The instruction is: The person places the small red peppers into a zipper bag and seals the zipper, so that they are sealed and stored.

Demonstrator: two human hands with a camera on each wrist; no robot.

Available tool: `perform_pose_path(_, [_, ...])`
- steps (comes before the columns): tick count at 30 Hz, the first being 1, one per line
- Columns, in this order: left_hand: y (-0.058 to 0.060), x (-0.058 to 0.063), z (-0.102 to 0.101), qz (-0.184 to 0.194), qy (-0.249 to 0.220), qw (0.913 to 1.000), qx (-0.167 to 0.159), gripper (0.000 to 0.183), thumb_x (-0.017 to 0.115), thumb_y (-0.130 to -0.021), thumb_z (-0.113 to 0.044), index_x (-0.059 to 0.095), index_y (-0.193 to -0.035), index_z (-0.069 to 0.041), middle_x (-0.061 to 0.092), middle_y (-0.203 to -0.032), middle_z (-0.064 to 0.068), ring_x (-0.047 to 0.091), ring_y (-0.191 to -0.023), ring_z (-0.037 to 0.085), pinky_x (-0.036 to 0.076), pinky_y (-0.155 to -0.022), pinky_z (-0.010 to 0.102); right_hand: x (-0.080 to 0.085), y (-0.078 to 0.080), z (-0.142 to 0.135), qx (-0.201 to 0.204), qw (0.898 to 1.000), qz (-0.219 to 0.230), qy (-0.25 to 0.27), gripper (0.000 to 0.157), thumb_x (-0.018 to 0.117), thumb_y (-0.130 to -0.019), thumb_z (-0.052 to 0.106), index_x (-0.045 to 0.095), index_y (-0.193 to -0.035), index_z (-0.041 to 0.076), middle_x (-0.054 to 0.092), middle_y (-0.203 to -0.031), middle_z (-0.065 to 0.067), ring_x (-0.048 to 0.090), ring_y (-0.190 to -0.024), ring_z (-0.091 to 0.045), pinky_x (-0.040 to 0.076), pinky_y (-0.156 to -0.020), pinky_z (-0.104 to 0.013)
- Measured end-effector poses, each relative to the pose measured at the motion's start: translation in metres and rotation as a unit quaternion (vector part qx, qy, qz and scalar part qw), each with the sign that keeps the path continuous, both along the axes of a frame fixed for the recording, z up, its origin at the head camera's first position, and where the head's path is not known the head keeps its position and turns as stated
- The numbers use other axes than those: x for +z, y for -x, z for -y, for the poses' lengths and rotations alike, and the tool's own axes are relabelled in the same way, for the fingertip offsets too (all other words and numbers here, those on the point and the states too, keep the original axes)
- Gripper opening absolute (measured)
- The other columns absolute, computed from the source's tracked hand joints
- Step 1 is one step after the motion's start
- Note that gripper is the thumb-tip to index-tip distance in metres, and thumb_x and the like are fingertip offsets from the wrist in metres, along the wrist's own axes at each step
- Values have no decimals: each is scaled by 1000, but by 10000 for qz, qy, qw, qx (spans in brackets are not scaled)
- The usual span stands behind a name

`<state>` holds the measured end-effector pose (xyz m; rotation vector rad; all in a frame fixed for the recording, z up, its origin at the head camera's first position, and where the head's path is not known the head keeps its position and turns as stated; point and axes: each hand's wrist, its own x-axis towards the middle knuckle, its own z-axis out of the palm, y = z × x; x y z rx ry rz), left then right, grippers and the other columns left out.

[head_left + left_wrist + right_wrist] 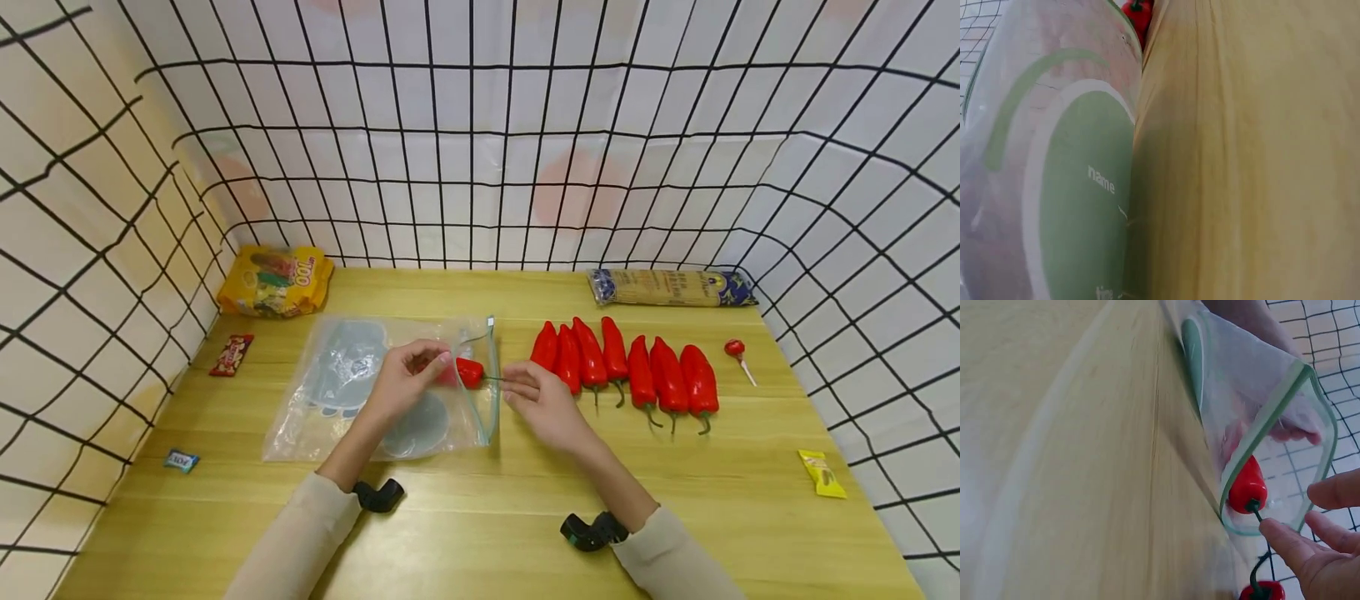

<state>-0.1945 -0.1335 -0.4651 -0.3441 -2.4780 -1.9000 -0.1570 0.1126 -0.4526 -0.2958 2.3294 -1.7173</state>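
Observation:
A clear zip bag [300, 417] with printed shapes lies on the table, its mouth gaping to the right. Inside the mouth is a red pepper [469, 372], stem outward, also visible in the right wrist view as a red pepper [1249, 487]. My left hand [408, 379] pinches the bag's upper wall near the opening; its fingers show partly through the plastic. My right hand [546, 408] is just outside the mouth, fingers extended, one fingertip touching the stem [1256, 512]. Bag print [1091, 200] fills much of the left wrist view, the left hand hidden there.
Several red peppers [592, 358] lie in a row right of the bag. A lollipop [735, 348] and yellow wrapped sweet [822, 473] are farther right. A noodle-like packet [667, 287], yellow packet [276, 282], red wrapper [232, 355] and blue wrapper [182, 460] lie around the edges, inside mesh walls.

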Motion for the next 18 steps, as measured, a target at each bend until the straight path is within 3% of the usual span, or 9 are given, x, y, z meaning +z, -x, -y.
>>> perform_pose_path(3, [-4, 8, 0, 17, -115, 9999, 51, 18, 67, -92, -19, 70, -104, -5, 70, -94, 13, 60, -80, 11, 49, -73, 21, -2, 5, 12, -3, 9997, -26, 224, 39, 59, -95, 5, 49, -133, 0, 60, -131, -19, 60, -120, -31, 50, -99, -39])
perform_pose_path(8, [-18, 27, -2, -15, -588, 9978, 312, 14, 63, -93, -8, 68, -95, 5, 67, -84, 1, 61, -78, 9, 53, -72, 21, -10, 14, 35, 251, 9981, 49, 562, 41, 57, -96, 4, 46, -135, -1, 58, -133, -20, 59, -122, -32, 49, -100, -36])
perform_pose_path(13, [-12, 13, -2, -114, -1114, 9933, 277, 14, 62, -93, -5, 66, -95, 8, 67, -84, -4, 62, -79, 8, 53, -73, 19, -13, 18, 40, 391, 9976, 119, 568, 41, 57, -96, 5, 46, -136, 1, 57, -135, -17, 59, -122, -29, 48, -100, -35])
perform_pose_path(18, [-4, 0, -3, -332, -1394, 9891, 337, 16, 63, -93, -7, 65, -95, 8, 68, -83, -5, 63, -79, 7, 54, -74, 19, 0, 19, 17, -93, 9997, -215, -26, 38, 63, -94, 15, 54, -131, 10, 62, -128, -9, 64, -111, -23, 53, -93, -38])
